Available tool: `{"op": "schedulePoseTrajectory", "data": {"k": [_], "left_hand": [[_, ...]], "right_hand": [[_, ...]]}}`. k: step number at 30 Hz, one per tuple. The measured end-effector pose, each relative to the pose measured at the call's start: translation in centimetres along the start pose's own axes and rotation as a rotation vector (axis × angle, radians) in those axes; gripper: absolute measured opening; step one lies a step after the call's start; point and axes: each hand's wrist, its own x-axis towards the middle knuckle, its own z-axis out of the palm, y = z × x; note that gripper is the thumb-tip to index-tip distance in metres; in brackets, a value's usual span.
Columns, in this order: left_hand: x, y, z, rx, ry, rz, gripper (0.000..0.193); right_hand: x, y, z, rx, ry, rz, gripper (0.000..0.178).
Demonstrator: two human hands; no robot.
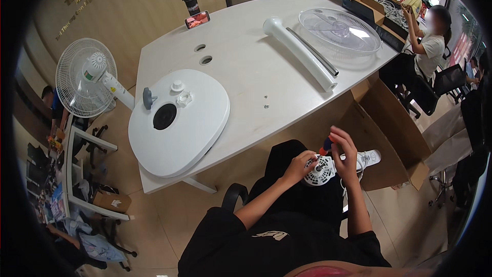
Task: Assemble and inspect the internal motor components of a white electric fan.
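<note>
Head view, Checker: Where is the motor?

Operator: Over my lap, its vented white face turned upward. It is clear of the table edge.

Checker: State the condition of your left hand.

Operator: Closed on the motor. My fingers bear on the rim at its left side.

Checker: And your right hand?

Operator: Raised at the right side of the motor, fingers partly bent. A tool with a red and dark-blue handle is at its inner side. I cannot tell whether the fingers grip it; the tip is hidden.

Checker: List the parts on the table.

Operator: At the near left, the round white base. On it stand a grey knob, a white cap and a white knob. Toward the right, a white tube lies beside a metal rod. Beyond the rod lies the guard. Small parts lie near the table's front edge.

Checker: What else is nearby?

Operator: A carton stands open on the floor to my right. A fan stands at the table's left end.
</note>
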Motion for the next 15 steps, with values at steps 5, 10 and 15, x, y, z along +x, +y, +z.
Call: {"op": "schedulePoseTrajectory", "data": {"k": [5, 10, 15], "left_hand": [[0.4, 0.3, 0.1, -0.008, -0.024, 0.007, 0.023], [0.5, -0.2, 1.0, 0.037, -0.006, 0.118, 0.018], [-0.7, -1.6, -0.3, 0.144, -0.012, 0.07, 0.03]], "right_hand": [[-0.6, 1.0, 0.8, 0.064, 0.081, 0.074, 0.034], [-0.3, -0.1, -0.8, 0.004, 0.063, -0.009, 0.031], [-0.8, 1.2, 0.9, 0.167, -0.031, -0.012, 0.031]]}}
